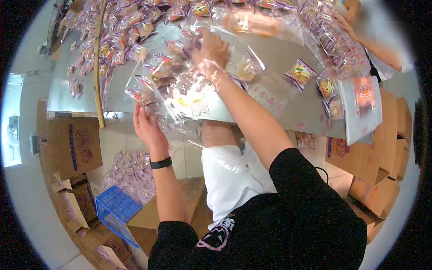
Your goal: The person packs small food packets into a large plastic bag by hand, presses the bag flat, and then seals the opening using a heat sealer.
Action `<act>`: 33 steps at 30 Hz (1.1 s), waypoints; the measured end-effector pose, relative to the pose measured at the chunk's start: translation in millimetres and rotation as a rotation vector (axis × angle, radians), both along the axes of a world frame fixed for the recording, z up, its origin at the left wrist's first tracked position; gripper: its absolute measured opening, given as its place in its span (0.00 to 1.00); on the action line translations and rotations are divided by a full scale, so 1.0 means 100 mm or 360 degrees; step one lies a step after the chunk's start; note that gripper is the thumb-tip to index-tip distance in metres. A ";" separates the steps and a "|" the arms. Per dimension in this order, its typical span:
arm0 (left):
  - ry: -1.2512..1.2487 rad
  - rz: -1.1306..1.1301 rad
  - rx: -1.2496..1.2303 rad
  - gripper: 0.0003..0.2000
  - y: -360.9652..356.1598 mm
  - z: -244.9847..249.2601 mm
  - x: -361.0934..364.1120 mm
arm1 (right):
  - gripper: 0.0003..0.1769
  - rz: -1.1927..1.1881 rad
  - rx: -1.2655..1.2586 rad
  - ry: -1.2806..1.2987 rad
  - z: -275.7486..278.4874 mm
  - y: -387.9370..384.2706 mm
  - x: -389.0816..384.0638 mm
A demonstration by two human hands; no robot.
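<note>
Cardboard boxes (pixel 74 144), brown and matt, are stacked on the floor below the left hand, and a blue plastic crate (pixel 118 211) with a grid wall is seen beside them. Nearer to the table, the left hand (pixel 146 126) is raised to the edge of the metal table (pixel 274 58), whose surface is smooth and grey. A black wristband (pixel 161 163) is worn under this hand. Its fingers are only lightly bent, and the lower edge of the clear plastic bag (pixel 189 99) is held by them.

The bag is made of thin, shiny, wrinkled film with some print on it. Its long axis runs from the left hand away and to the right, up to the right hand (pixel 209 47). The near end hangs a little over the table edge.

The film is gathered around the right wrist. The right hand's fingers are curled down over small wrapped packets (pixel 159 67), but how firmly they are gripped cannot be told. The packets are square and glossy, each with a round yellow cake inside.

To the left of both hands, a long wooden stick (pixel 96 67) lies across the table. Right of the right hand, single packets and a flat pile of empty bags (pixel 362 105) are found. Farthest away, a co-worker's hand (pixel 344 22) rests on another heap.
</note>
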State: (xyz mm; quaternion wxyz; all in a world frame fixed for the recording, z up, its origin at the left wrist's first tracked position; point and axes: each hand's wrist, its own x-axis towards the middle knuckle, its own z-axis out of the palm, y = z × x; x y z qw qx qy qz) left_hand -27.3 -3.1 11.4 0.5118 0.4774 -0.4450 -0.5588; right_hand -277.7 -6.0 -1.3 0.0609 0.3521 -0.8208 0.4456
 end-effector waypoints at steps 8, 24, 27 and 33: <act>-0.0038 -0.0138 0.0092 0.25 -0.12 0.08 0.07 | 0.30 0.0321 0.0023 0.0277 -0.07 0.21 0.01; -0.0790 -0.0654 -0.1753 0.18 1.42 1.09 -0.23 | 0.26 0.0816 0.0351 0.0765 0.00 1.46 -0.19; -0.0333 -0.1230 -0.1961 0.08 2.00 1.05 -0.60 | 0.19 0.0953 -0.0076 0.0742 0.14 1.46 -0.07; 0.0289 -0.1018 0.0092 0.19 2.73 0.56 -0.73 | 0.16 0.0722 -0.0538 -0.0227 0.08 1.34 0.04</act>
